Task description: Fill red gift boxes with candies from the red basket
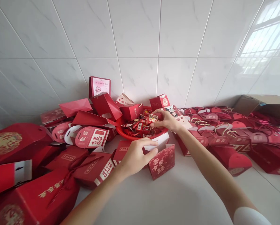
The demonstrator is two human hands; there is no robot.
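Note:
My left hand [136, 156] grips the left edge of a small red gift box [162, 162], thumb and forefinger closed on it. The box stands on the white surface with its top open, a pale flap [162, 141] raised at the back. Just beyond it sits a red plastic basin [127, 135] heaped with wrapped candies [140, 125]. At the basin's right side, my right hand [166, 120] reaches in, thumb and fingers curled round candies; exactly how many are between them is hidden. A white card-like box panel [183, 122] lies behind my right wrist.
Red gift boxes [93, 167] crowd the left side, some with cords. Several boxes with rope handles [233, 134] stand in rows on the right. A brown cardboard box [266, 100] is at the far right. A tiled wall [137, 75] rises behind.

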